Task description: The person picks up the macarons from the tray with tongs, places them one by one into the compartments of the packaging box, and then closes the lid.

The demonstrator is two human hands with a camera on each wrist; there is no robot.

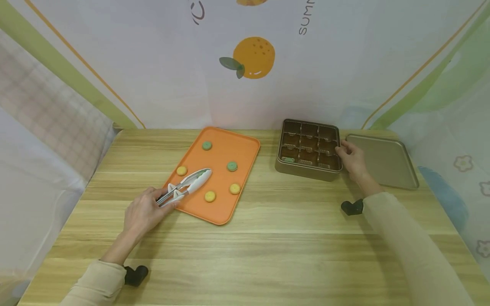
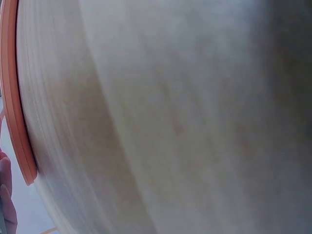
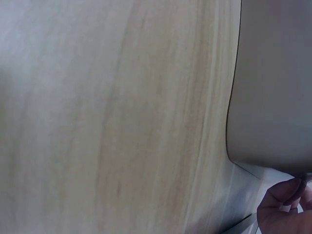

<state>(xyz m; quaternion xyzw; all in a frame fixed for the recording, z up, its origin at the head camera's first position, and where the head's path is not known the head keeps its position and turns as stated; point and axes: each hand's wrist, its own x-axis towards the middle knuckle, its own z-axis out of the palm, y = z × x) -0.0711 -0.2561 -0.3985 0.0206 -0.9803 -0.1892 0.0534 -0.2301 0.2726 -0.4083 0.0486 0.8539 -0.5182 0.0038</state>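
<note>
My left hand (image 1: 143, 212) grips a pair of metal tongs (image 1: 187, 185) with white tips, over the orange tray (image 1: 221, 216). Something green shows between the tong tips, partly hidden by them. Around them on the tray lie two green macarons (image 1: 232, 166) and three yellow macarons (image 1: 210, 196). On the right, a brown tin (image 1: 306, 169) holds a divided insert; a green macaron (image 1: 288, 160) sits in its front left compartment. My right hand (image 1: 352, 160) holds the tin's right side by the rim. In the right wrist view its fingers (image 3: 282, 192) are at the tin's edge.
A flat brown lid (image 1: 386, 163) lies on the wooden table (image 1: 268, 255), right of the tin and close to my right hand. Behind the table hangs a white cloth (image 1: 172, 85) with fruit prints, and more cloth hangs at both sides.
</note>
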